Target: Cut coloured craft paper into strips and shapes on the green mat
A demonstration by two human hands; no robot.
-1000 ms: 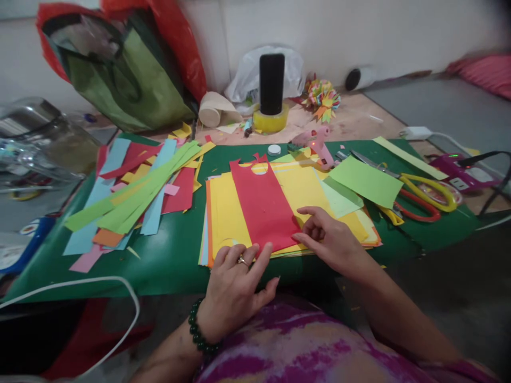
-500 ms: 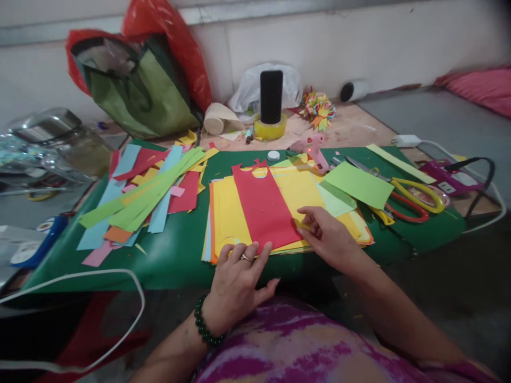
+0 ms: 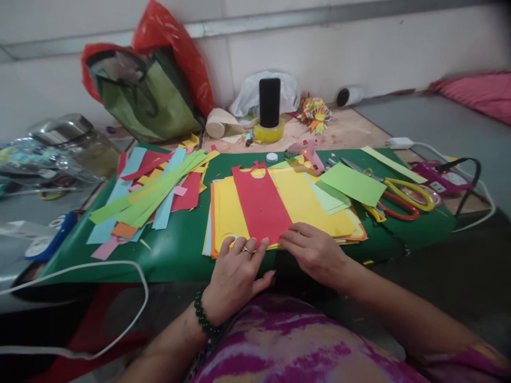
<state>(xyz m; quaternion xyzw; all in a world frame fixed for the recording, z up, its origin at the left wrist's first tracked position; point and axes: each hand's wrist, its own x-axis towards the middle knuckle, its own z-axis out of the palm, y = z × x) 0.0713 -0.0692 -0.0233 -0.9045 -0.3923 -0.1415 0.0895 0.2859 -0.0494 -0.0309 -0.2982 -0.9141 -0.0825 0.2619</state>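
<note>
A red sheet of paper point(image 3: 263, 202) with cut-outs along its far edge lies across a stack of yellow paper point(image 3: 307, 205). My left hand point(image 3: 239, 271) rests its spread fingertips on the near edge of the red sheet and the stack, thumb apart. At the red sheet's near right corner, my right hand point(image 3: 313, 250) has its fingers pressed together on the paper; its thumb is hidden. Loose light green sheets point(image 3: 351, 183) lie on the stack's right side.
Scissors point(image 3: 399, 199) and a pink glue gun point(image 3: 309, 153) lie beyond the stack. Coloured paper strips point(image 3: 159, 191) are heaped at left on the green mat point(image 3: 175, 255). A phone point(image 3: 269, 101) stands upright in a tape roll point(image 3: 269, 133). A white cable point(image 3: 146, 287) loops at front left.
My right hand has moved left and nearer to me, from beside the red sheet to its near corner, its fingers closing. My left hand stays at the near edge. The view has shifted slightly.
</note>
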